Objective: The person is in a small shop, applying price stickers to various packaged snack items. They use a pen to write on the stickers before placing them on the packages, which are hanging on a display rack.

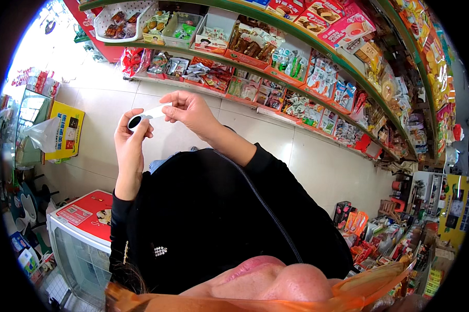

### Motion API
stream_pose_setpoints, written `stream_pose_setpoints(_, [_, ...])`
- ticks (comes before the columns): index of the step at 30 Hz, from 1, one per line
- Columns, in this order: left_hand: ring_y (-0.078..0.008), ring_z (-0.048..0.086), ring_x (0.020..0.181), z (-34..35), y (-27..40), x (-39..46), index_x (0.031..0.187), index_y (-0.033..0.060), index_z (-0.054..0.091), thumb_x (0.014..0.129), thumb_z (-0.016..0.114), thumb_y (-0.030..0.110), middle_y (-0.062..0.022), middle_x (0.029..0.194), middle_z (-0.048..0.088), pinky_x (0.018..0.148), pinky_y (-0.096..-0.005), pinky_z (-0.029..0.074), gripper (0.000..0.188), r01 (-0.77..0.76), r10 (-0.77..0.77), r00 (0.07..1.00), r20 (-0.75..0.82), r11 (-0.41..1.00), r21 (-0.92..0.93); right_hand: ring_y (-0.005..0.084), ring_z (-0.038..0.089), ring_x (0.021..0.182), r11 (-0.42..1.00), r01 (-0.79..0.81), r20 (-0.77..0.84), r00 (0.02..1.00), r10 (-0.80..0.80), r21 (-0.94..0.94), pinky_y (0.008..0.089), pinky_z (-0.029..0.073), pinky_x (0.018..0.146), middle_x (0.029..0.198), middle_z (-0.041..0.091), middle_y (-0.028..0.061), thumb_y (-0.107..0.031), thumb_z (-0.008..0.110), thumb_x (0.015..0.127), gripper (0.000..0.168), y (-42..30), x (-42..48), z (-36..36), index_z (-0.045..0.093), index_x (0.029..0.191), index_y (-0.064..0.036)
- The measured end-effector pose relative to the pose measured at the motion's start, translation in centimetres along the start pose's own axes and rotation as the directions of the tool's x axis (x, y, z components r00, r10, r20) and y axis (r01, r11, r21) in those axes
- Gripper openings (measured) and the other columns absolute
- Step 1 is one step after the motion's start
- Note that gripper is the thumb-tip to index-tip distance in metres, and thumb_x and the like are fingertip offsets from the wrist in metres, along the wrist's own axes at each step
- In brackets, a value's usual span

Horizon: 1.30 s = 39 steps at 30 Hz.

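Observation:
My left hand (130, 146) grips a small roll (131, 125) of white tape or label paper, its hollow core dark inside. The thumb lies against the roll's near side and the fingers curl around it. From the roll a short white strip (155, 112) stretches across to my right hand (190, 113). Thumb and forefinger of that hand pinch the strip's end. Both hands are raised in front of my body, above the tiled floor. Any print on the strip is too small to tell.
Ahead and to the right, shelves (254, 68) carry boxes of packaged snacks. A white basket (102, 29) stands at their left end. On my left are a glass case (33, 117) with a yellow poster (72, 128) and a red-topped freezer (90, 212). Packaged goods (374, 238) are piled at right.

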<state>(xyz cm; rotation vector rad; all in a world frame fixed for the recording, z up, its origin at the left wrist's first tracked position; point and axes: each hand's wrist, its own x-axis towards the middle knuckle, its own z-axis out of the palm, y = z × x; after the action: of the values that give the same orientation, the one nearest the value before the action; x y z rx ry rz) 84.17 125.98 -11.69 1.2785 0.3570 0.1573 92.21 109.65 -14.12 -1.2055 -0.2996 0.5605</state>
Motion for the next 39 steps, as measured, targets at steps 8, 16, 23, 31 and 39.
stream_pose_setpoints(8, [-0.0077,0.050,0.061,-2.2,0.1,0.1,0.098,0.0008,0.060,0.085,0.064,0.003,-0.0017,0.069,0.056,0.058,-0.0197,0.038,0.014,-0.002,0.006,0.994,-0.111,0.999,0.036,0.0093,0.065,0.074,0.996,0.051,-0.044,0.998,-0.054,-0.068,0.0220,0.051,0.067,0.083,0.068,0.0036,-0.008,0.068,0.088,0.011,0.3,1.2,0.5,0.068,0.098,-0.001])
stream_pose_setpoints(16, [-0.0038,0.047,0.062,-6.7,0.7,0.6,0.088,0.0036,0.062,0.081,0.063,-0.004,0.0030,0.074,0.057,0.058,-0.0186,0.037,0.010,-0.123,0.164,0.974,-0.156,0.962,0.245,0.0123,0.066,0.082,0.992,0.124,-0.133,0.983,-0.126,-0.019,0.0243,0.053,0.073,0.095,0.068,0.0057,-0.004,0.064,0.090,0.007,1.3,3.4,2.4,0.067,0.096,-0.003])
stream_pose_setpoints(23, [-0.0191,0.057,0.070,-10.7,4.4,1.4,0.079,0.0019,0.059,0.067,0.065,-0.013,-0.0075,0.086,0.061,0.063,-0.0273,0.046,0.020,-0.694,0.751,0.631,0.193,0.435,0.574,0.0134,0.059,0.101,0.921,0.278,-0.095,0.960,-0.262,0.272,0.0273,0.049,0.091,0.115,0.061,0.0103,0.001,0.059,0.091,0.009,1.7,5.8,7.7,0.064,0.098,0.000])
stream_pose_setpoints(31, [-0.0231,0.060,0.078,-19.8,6.4,2.0,0.078,0.0016,0.056,0.067,0.067,-0.015,-0.0104,0.090,0.062,0.068,-0.0285,0.048,0.022,-0.690,0.874,0.470,0.123,0.277,0.668,0.0132,0.063,0.094,0.963,0.269,0.038,0.962,-0.269,0.018,0.0239,0.051,0.082,0.113,0.063,0.0123,0.011,0.064,0.083,0.021,1.5,9.7,15.3,0.063,0.101,0.002])
stream_pose_setpoints(39, [-0.0233,0.062,0.077,-29.7,8.1,0.9,0.077,0.0035,0.058,0.067,0.067,-0.012,-0.0093,0.090,0.064,0.065,-0.0281,0.049,0.021,-0.552,0.890,0.450,-0.067,0.336,0.763,0.0160,0.067,0.087,0.990,0.143,0.141,0.980,-0.139,-0.017,0.0280,0.055,0.080,0.105,0.067,0.0130,0.006,0.065,0.085,0.019,4.8,14.9,25.2,0.063,0.103,0.002])
